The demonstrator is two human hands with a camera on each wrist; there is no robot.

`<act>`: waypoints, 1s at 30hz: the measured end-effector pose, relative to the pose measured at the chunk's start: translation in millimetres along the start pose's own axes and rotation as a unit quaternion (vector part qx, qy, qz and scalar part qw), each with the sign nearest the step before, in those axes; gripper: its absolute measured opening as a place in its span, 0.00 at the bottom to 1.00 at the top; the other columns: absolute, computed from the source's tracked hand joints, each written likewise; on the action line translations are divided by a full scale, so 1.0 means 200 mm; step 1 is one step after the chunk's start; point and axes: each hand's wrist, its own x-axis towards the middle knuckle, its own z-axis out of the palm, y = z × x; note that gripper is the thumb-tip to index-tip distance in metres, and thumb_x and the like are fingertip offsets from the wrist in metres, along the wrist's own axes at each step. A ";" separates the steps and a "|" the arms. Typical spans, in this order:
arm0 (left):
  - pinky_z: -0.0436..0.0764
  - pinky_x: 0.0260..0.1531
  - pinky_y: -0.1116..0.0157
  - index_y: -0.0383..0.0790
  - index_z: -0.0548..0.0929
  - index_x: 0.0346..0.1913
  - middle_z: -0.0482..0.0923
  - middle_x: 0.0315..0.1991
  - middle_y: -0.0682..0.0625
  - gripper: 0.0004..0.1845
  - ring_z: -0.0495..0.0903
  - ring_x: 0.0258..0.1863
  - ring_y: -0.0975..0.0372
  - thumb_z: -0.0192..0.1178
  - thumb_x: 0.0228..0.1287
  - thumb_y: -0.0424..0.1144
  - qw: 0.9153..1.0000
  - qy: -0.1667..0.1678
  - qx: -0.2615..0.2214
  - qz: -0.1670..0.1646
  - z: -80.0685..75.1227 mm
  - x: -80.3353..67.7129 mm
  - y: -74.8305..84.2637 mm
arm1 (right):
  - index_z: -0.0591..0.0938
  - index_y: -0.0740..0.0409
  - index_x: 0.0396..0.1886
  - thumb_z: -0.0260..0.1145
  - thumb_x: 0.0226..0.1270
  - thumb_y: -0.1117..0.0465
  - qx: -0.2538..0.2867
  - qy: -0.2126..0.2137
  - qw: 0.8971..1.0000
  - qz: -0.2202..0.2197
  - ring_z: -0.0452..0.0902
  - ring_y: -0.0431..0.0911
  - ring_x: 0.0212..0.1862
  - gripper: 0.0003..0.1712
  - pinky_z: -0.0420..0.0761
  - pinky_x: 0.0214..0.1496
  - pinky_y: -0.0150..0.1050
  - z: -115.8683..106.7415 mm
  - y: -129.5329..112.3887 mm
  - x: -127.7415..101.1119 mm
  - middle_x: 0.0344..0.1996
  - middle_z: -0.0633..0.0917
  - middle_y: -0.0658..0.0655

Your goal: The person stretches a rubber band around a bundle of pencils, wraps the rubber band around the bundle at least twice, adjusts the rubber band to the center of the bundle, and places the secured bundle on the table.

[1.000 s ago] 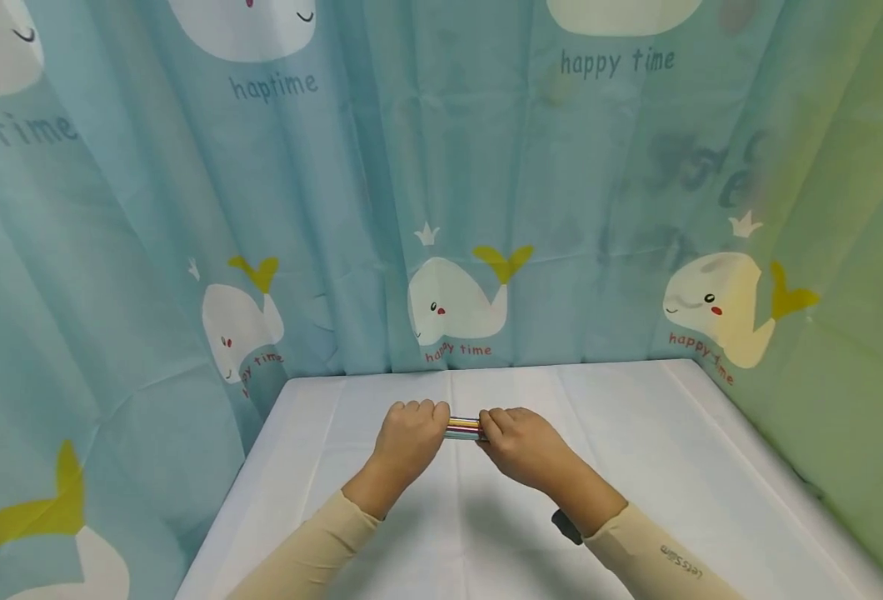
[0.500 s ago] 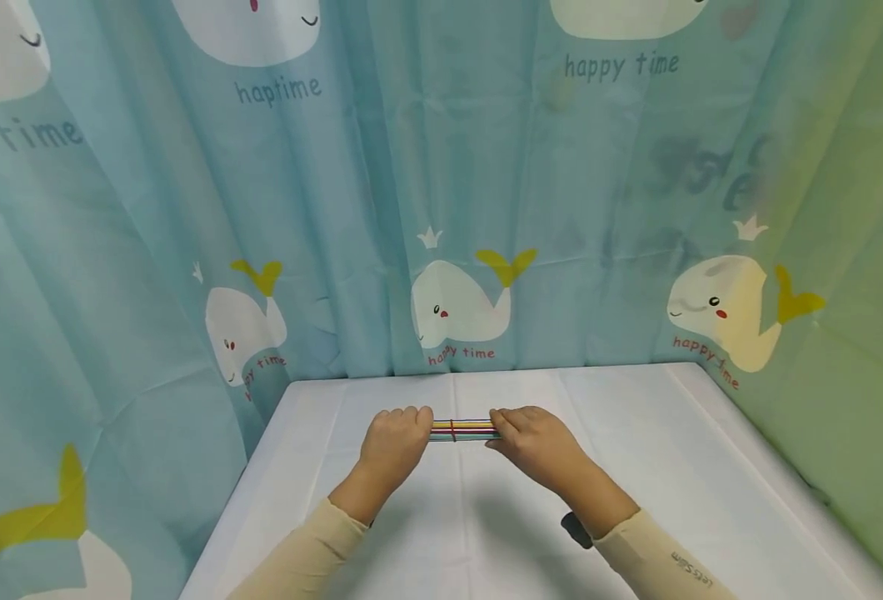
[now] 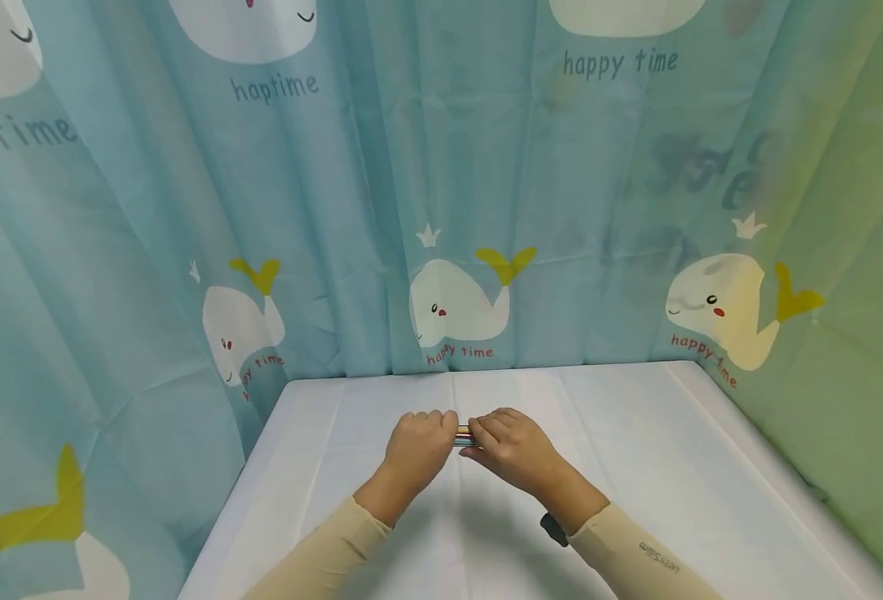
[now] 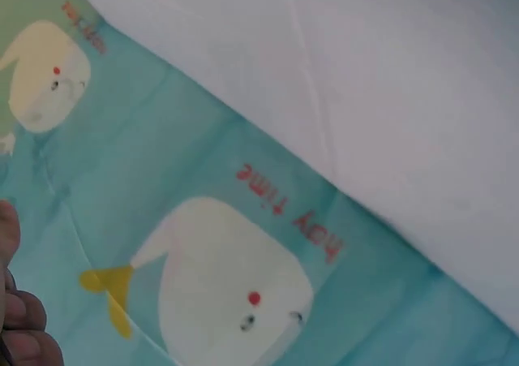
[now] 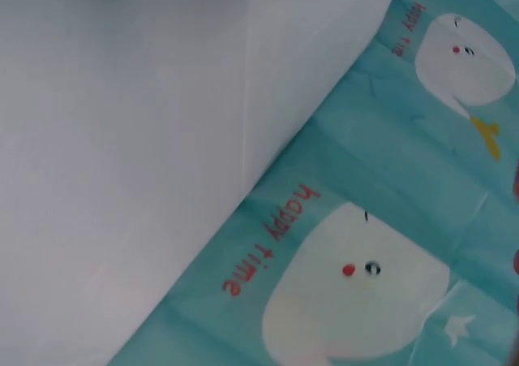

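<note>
As both hands (image 3: 419,442) (image 3: 505,446) grip, sticks bundle (image 3: 465,434) lies horiz., left-right

A matt white cloth with pressed fold lines is covering the desk (image 3: 636,467). The curtain (image 3: 336,208) at twelve o'clock is showing thin, creased, faintly sheeny printed fabric. The sticks (image 3: 465,434) are looking like smooth, glossy coloured plastic. The sleeves (image 3: 636,558) at six o'clock are looking like soft matt knit cloth.
</note>
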 end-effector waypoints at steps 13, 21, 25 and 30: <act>0.62 0.10 0.68 0.43 0.71 0.24 0.71 0.15 0.52 0.12 0.69 0.10 0.62 0.67 0.53 0.33 1.000 -0.017 0.005 -0.004 0.00 -0.04 0.00 | 0.85 0.66 0.40 0.82 0.42 0.54 -0.012 -0.021 1.000 0.020 0.84 0.45 0.34 0.27 0.82 0.42 0.41 -0.03 0.03 -0.11 0.34 0.87 0.55; 0.55 0.10 0.69 0.43 0.69 0.23 0.69 0.14 0.52 0.10 0.66 0.09 0.64 0.57 0.59 0.33 1.000 0.014 -0.007 -0.007 0.02 -0.03 0.06 | 0.85 0.66 0.36 0.81 0.41 0.57 -0.012 -0.009 1.000 0.002 0.83 0.44 0.30 0.23 0.82 0.40 0.39 0.00 -0.01 -0.05 0.30 0.86 0.53; 0.54 0.11 0.68 0.43 0.69 0.22 0.66 0.13 0.53 0.11 0.64 0.09 0.64 0.56 0.61 0.32 1.000 0.020 -0.005 -0.021 0.02 -0.02 0.07 | 0.85 0.67 0.39 0.81 0.45 0.57 -0.005 0.000 1.000 0.002 0.84 0.44 0.33 0.23 0.82 0.40 0.38 0.01 -0.03 -0.02 0.33 0.87 0.54; 0.64 0.11 0.67 0.43 0.70 0.24 0.69 0.14 0.51 0.12 0.69 0.11 0.62 0.63 0.58 0.33 0.999 0.005 0.005 -0.037 0.02 0.00 0.05 | 0.85 0.67 0.41 0.81 0.46 0.55 -0.002 -0.001 0.999 0.043 0.85 0.46 0.37 0.25 0.82 0.41 0.38 0.03 -0.02 0.00 0.36 0.87 0.57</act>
